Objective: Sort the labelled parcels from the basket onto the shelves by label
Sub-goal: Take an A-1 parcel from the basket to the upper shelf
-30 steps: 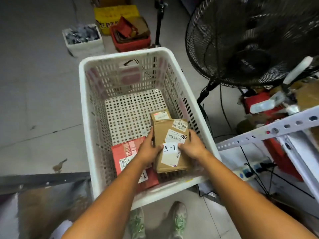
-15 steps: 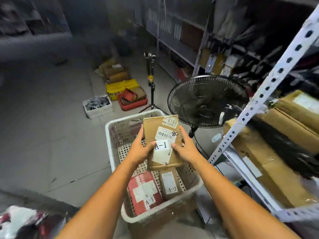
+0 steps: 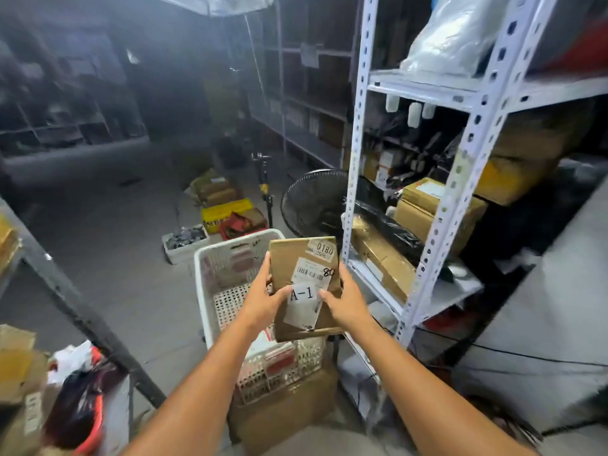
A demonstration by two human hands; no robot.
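Since the earlier frame the brown parcel [image 3: 304, 287] marked A-1 had been raised further above the white basket [image 3: 201, 297], and the view had swung up toward the white shelving [image 3: 460, 192] on the right. Both hands clasped it by its lower side edges: the left hand [image 3: 261, 304] and the right hand [image 3: 347, 306] each pressed a thumb on the front label, with the other fingers behind the card.

With a grip that low on a tall parcel, the top could tip forward and slip free. Its upper right corner also sat close to the front upright – a quick swing right might clip it. No shelf marking was legible, so it might well be shelved in the wrong place.

Most of each hand's fingers were hidden behind the parcel. Whatever remained in the basket showed only as red and white patches through the mesh, and the frame's edges were blurred.
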